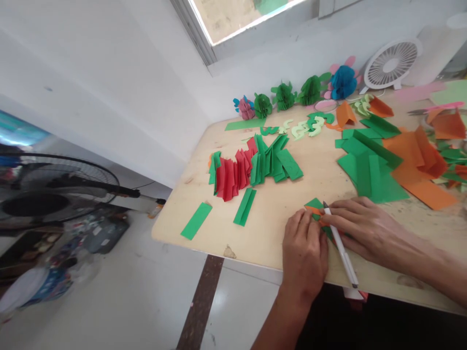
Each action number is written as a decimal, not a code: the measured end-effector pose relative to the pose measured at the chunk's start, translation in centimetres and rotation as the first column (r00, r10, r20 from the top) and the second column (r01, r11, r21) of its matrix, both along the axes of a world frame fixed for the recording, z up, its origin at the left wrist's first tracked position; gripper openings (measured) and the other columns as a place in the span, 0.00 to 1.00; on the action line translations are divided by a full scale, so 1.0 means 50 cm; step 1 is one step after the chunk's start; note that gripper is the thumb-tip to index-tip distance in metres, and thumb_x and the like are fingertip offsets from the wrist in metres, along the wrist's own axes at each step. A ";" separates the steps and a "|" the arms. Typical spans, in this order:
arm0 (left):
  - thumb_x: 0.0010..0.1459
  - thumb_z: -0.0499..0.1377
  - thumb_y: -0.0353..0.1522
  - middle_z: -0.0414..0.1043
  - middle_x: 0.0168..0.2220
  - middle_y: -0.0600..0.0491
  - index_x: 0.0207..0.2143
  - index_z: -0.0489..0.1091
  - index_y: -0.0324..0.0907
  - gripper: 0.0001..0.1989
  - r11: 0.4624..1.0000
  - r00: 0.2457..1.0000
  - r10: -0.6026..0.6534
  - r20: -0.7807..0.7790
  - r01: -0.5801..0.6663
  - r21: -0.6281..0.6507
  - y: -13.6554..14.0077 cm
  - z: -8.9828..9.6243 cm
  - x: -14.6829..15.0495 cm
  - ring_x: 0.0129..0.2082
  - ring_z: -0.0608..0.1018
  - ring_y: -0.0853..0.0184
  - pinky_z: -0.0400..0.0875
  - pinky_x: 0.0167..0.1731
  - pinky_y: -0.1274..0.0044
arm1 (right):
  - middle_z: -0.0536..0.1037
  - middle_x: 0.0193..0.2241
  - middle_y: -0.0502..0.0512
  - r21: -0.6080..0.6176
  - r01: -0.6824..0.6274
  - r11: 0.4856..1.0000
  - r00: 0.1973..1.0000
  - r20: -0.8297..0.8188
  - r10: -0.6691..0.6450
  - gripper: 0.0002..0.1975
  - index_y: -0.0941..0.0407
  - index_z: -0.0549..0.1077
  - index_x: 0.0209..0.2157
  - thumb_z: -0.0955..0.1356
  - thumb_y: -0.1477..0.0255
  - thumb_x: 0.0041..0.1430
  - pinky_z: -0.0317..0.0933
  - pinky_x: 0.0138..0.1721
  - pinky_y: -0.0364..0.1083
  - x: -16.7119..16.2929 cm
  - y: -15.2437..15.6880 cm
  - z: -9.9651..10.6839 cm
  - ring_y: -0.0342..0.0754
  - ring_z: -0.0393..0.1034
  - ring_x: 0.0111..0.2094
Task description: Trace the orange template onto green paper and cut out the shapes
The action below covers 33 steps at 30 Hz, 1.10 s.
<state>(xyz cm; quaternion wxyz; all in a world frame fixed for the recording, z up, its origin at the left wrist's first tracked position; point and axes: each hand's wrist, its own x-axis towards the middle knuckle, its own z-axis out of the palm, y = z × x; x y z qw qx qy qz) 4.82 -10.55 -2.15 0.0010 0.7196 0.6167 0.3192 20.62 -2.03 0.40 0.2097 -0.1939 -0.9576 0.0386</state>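
Note:
My right hand (372, 231) holds a white pen (343, 253) between its fingers, dark tip pointing away from me. Those same fingers press on an orange paper piece (314, 210) lying over green paper (313, 201) near the table's front edge. Curled over the near side of these papers is my left hand (303, 248), its fingertips meeting the orange piece. Much of the paper is hidden under both hands. To the left lie a creased green strip (244, 207) and a flatter green strip (196, 220). Folded red papers (230, 176) and folded green papers (272, 160) stand in a row behind them.
Green sheets (368, 165) and orange sheets (412, 153) pile up at the right. Paper honeycomb figures (284, 96) and a small white fan (391, 65) line the wall. Curved paper cutouts (308, 126) lie before them. A black floor fan (54, 189) stands left of the table.

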 end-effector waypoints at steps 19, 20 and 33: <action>0.58 0.54 0.25 0.73 0.47 0.42 0.43 0.69 0.36 0.10 0.998 0.999 0.032 0.001 -0.032 0.059 -0.001 -0.002 0.001 0.50 0.73 0.55 0.72 0.51 0.61 | 0.79 0.41 0.62 -0.009 0.005 1.000 1.000 -0.018 -0.005 0.14 0.57 0.70 0.49 0.59 0.72 0.66 0.58 0.40 0.53 0.001 -0.001 -0.010 0.57 0.71 0.44; 0.59 0.54 0.25 0.73 0.48 0.42 0.43 0.69 0.36 0.10 0.998 1.000 0.031 0.003 -0.031 0.060 -0.001 -0.002 0.001 0.51 0.73 0.55 0.72 0.51 0.61 | 0.79 0.41 0.62 -0.009 0.006 1.000 1.000 -0.019 -0.007 0.14 0.57 0.71 0.48 0.59 0.72 0.66 0.59 0.39 0.53 0.001 -0.001 -0.010 0.57 0.71 0.44; 0.59 0.54 0.25 0.74 0.45 0.44 0.42 0.69 0.38 0.09 0.996 0.999 0.034 0.032 -0.037 0.078 0.000 -0.002 0.002 0.49 0.74 0.56 0.73 0.50 0.61 | 0.80 0.40 0.61 -0.040 0.016 0.999 0.999 -0.038 -0.017 0.13 0.56 0.73 0.46 0.61 0.73 0.64 0.59 0.39 0.52 0.001 0.000 -0.010 0.56 0.72 0.43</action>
